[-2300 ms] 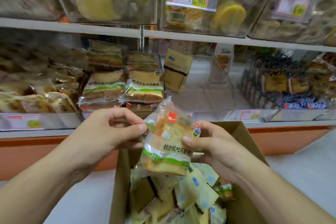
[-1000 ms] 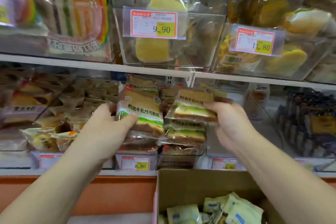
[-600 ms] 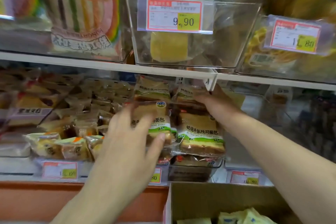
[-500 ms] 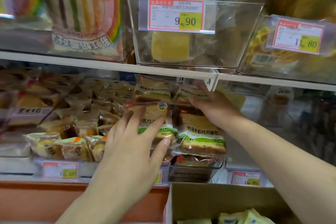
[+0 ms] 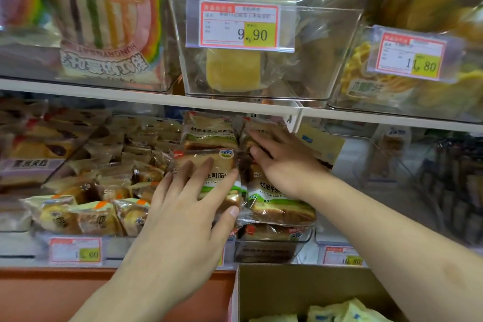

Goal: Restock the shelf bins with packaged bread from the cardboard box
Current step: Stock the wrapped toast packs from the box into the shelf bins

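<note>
Milk toast bread packs with green and white labels are stacked in a clear bin (image 5: 271,246) on the lower shelf. My left hand (image 5: 188,206) lies flat with spread fingers on the front left pack (image 5: 209,162). My right hand (image 5: 282,162) reaches deeper, its straight fingers pressing the upper right pack (image 5: 261,125) at the back of the stack. Below it lies another pack (image 5: 279,204). The cardboard box (image 5: 300,285) stands under the shelf at the bottom right, with yellow packets (image 5: 347,312) inside.
Small wrapped buns (image 5: 86,214) fill the bin to the left. The upper shelf (image 5: 156,99) holds clear bins with price tags 9.90 (image 5: 240,25) and 11.80 (image 5: 413,56). A near-empty clear bin (image 5: 392,165) sits to the right. An orange base panel (image 5: 78,293) runs below.
Since a second ago both hands let go of the packs they carried and now press flat on the stack. In the last half second the right hand slid slightly forward.
</note>
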